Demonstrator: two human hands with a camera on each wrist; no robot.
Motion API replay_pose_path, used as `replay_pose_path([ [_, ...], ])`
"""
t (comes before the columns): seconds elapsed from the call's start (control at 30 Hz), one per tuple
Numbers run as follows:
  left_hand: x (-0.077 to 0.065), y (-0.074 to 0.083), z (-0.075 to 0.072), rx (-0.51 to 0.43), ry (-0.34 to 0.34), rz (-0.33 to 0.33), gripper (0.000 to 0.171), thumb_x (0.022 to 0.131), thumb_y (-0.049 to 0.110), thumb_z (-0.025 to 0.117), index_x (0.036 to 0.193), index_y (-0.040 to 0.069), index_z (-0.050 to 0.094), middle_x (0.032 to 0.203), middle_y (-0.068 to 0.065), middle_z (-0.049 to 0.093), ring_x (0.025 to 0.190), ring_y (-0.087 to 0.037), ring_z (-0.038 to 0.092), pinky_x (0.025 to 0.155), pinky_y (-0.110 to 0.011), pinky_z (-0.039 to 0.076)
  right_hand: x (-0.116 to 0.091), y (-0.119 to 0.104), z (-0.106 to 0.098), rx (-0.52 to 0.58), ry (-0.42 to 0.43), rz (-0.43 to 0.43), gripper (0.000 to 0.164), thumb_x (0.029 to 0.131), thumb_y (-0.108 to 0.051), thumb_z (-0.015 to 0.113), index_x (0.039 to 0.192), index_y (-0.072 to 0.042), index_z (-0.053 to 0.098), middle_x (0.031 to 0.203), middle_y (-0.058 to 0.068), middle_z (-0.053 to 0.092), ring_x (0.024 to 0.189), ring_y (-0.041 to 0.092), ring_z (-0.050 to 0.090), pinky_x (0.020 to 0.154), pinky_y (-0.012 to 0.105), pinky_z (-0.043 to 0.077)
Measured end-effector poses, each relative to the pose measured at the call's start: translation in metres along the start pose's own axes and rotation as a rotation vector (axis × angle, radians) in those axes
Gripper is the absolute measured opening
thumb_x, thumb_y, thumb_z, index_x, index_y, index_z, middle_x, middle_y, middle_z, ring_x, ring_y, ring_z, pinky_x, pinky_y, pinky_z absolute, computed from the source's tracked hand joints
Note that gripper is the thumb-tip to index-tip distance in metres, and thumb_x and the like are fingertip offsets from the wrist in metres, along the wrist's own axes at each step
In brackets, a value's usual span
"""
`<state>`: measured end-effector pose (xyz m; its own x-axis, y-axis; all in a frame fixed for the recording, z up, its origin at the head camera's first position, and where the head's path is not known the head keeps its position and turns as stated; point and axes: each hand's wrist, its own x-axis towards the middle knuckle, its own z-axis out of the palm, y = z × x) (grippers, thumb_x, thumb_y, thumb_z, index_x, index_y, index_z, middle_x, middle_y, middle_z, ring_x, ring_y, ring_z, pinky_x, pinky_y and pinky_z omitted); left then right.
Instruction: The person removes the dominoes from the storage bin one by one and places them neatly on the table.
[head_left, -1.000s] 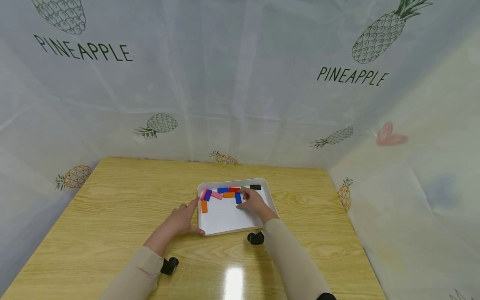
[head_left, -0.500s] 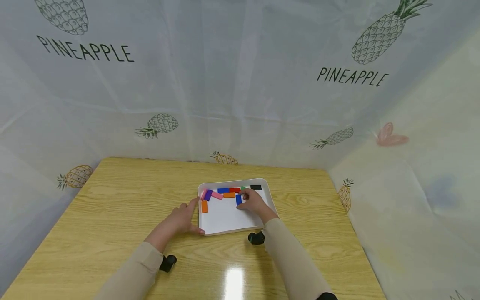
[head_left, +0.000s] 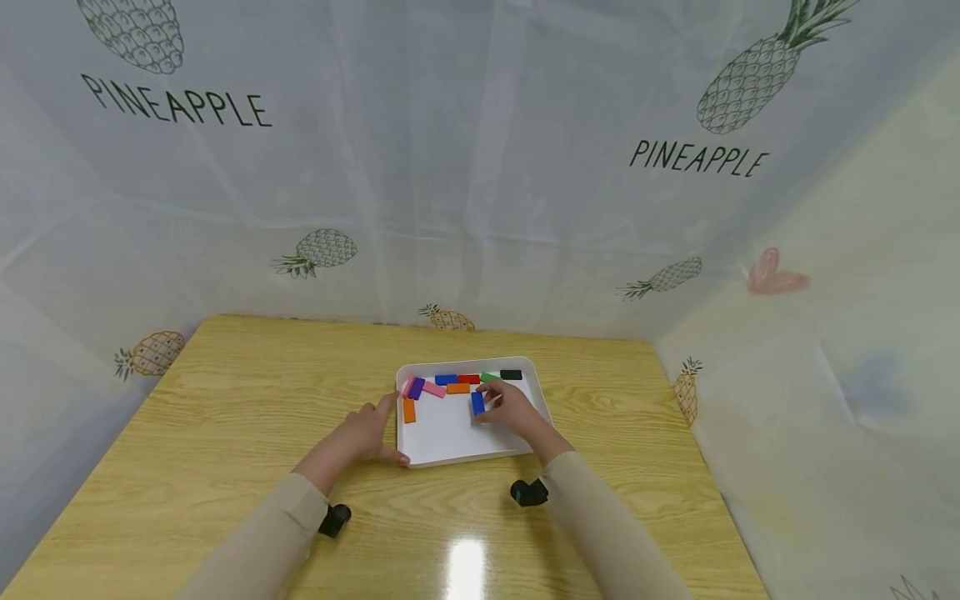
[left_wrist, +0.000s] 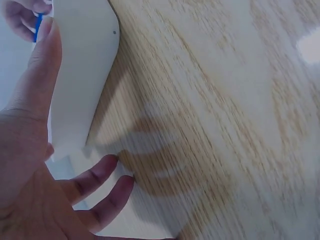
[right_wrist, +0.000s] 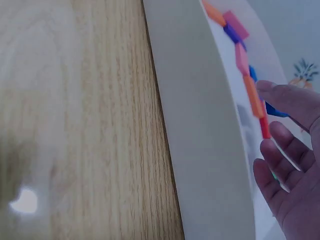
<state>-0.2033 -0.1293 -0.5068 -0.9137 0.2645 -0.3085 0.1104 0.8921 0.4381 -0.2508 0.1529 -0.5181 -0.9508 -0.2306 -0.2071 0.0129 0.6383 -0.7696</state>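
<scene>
Where it's all going on: pineapple-print sheet (head_left: 420,150) hung up behind a wood-grain table (head_left: 247,400).
White tray (head_left: 442,446): on the table, with every block I can make out in it or over it. I'd guess the sorting's partway, since one piece is in hand and the rest lie loosely arranged.
Left hand (head_left: 363,435): fingers spread, not clenched, touching the tray's left end. Looks like steadying to me.
Right hand (head_left: 516,410): over the tray, thumb and finger pinching a block by its ends.
Held blue block (head_left: 477,404): right of the tray's middle. Can't tell if it's touching the tray floor, so I'd call it not done.
Far-wall row: another blue block (head_left: 446,380), red block (head_left: 468,379), green block (head_left: 490,377), black block (head_left: 512,375). Roughly lined up, so probably the most finished bit.
Messier bunch: orange block (head_left: 458,389) in front of that row, slanted pink block (head_left: 433,390), then purple block (head_left: 416,389) against a second pink block (head_left: 408,386). Might need straightening tbh.
Loner: second orange block (head_left: 408,411) by the left wall.
</scene>
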Motion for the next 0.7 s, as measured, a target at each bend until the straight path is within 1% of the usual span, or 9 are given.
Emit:
replay_pose_path([
  [0.1, 0.001, 0.000, -0.001, -0.010, -0.005, 0.003, 0.123, 0.061, 0.056, 0.088, 0.153, 0.008, 0.021, 0.131, -0.038, 0.044, 0.115, -0.058, 0.047, 0.092, -0.067, 0.041, -0.010, -0.004, -0.004, 0.026, -0.015, -0.012, 0.047, 0.077, -0.008, 0.083, 0.120, -0.008, 0.063, 0.095, 0.004, 0.058, 0.087, 0.022, 0.052, 0.075, 0.028, 0.050],
  [0.23, 0.003, -0.003, -0.003, -0.008, -0.005, 0.024, 0.124, 0.062, 0.055, 0.087, 0.153, 0.007, 0.019, 0.131, -0.039, 0.045, 0.116, -0.056, 0.048, 0.095, -0.064, 0.041, -0.024, -0.009, -0.011, 0.043, -0.028, -0.037, 0.049, 0.077, -0.007, 0.083, 0.121, -0.009, 0.063, 0.096, 0.004, 0.058, 0.086, 0.021, 0.054, 0.072, 0.028, 0.050],
  [0.37, 0.006, -0.005, -0.005, 0.010, -0.004, 0.036, 0.123, 0.063, 0.055, 0.087, 0.153, 0.006, 0.019, 0.129, -0.040, 0.046, 0.116, -0.055, 0.048, 0.095, -0.063, 0.042, -0.038, -0.011, -0.017, 0.056, -0.028, -0.092, 0.048, 0.078, -0.006, 0.083, 0.121, -0.007, 0.063, 0.095, 0.003, 0.059, 0.083, 0.020, 0.054, 0.069, 0.028, 0.050],
  [0.5, 0.008, -0.004, -0.008, 0.017, -0.007, 0.024, 0.122, 0.063, 0.055, 0.087, 0.153, 0.006, 0.019, 0.131, -0.040, 0.044, 0.115, -0.056, 0.049, 0.094, -0.063, 0.042, -0.055, -0.011, -0.019, 0.059, -0.028, -0.152, 0.048, 0.078, -0.006, 0.082, 0.121, -0.006, 0.062, 0.093, 0.002, 0.059, 0.080, 0.018, 0.055, 0.066, 0.026, 0.050],
  [0.7, 0.012, -0.001, -0.009, 0.015, -0.014, 0.011, 0.121, 0.064, 0.055, 0.086, 0.154, 0.009, 0.019, 0.133, -0.039, 0.039, 0.112, -0.058, 0.048, 0.093, -0.065, 0.042, -0.080, -0.006, -0.016, 0.096, -0.035, -0.168, 0.047, 0.079, -0.006, 0.081, 0.122, -0.007, 0.062, 0.093, 0.002, 0.058, 0.077, 0.018, 0.055, 0.063, 0.023, 0.049],
])
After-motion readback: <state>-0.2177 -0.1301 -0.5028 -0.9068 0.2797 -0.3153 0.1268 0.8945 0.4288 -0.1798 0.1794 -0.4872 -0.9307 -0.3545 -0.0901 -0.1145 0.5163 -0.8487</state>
